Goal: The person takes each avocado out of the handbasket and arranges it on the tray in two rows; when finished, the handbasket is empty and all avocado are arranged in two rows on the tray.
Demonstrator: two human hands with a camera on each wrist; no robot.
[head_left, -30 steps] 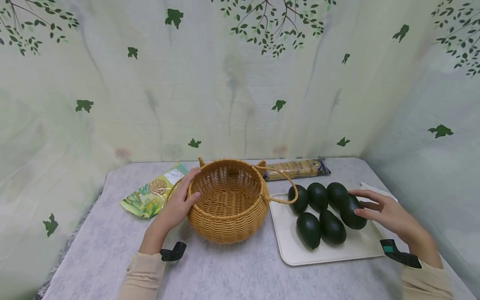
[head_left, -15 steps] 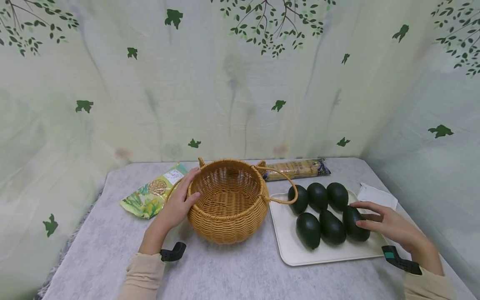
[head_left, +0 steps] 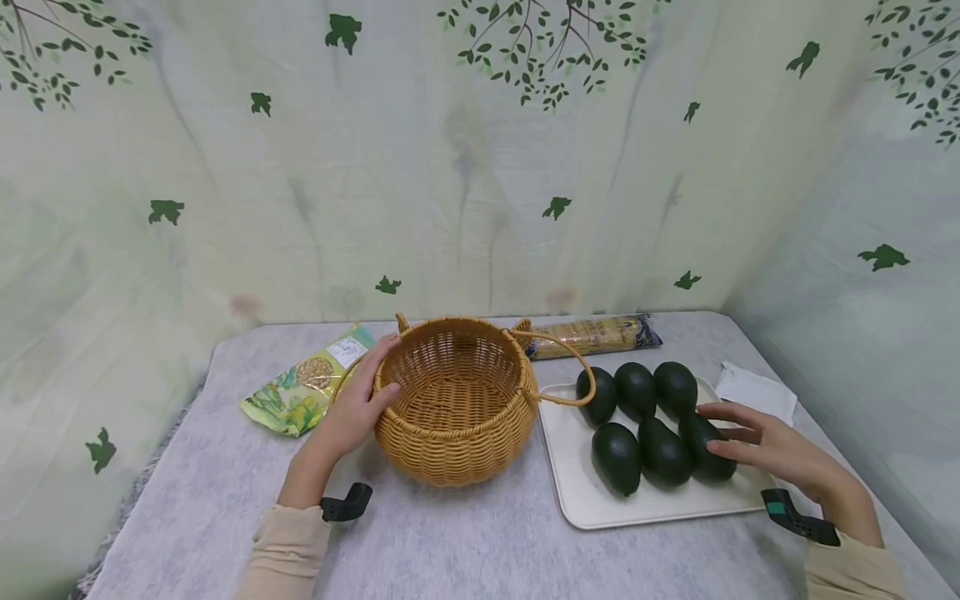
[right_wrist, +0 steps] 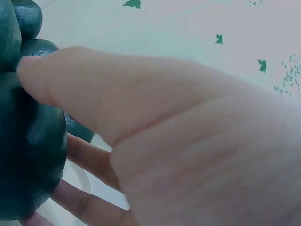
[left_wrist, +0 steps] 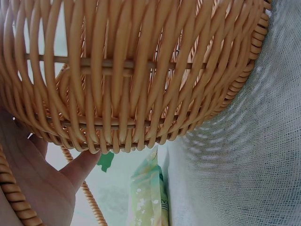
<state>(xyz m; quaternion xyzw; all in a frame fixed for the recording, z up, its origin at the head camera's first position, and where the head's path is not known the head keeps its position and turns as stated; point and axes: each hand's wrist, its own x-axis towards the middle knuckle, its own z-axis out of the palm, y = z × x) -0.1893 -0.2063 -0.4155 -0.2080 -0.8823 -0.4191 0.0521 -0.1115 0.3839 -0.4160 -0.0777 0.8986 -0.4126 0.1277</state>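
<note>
My left hand [head_left: 358, 408] holds the left rim of a round wicker basket [head_left: 457, 454], its thumb lying over the edge. In the left wrist view the woven wall [left_wrist: 127, 84] fills the top, and part of the hand is hidden behind it. At the right, my right hand [head_left: 776, 450] has its thumb and fingers around a dark green avocado [head_left: 705, 450] at the right end of the front row. That avocado [right_wrist: 33, 155] lies between thumb and fingers in the right wrist view. Several other avocados [head_left: 663, 454] sit beside it on a white tray [head_left: 600, 515].
A green and yellow food packet [head_left: 307, 387] lies behind my left hand. Behind the basket is a long clear pack of what looks like noodles [head_left: 600, 336]. The basket's handle [head_left: 573, 354] overhangs the tray's left side. A white cloth or paper [head_left: 756, 392] lies at the tray's far right.
The avocado at my right hand has come toward me, away from the back row, then shifted slightly left against its neighbour. My left hand and the basket stay in place.
</note>
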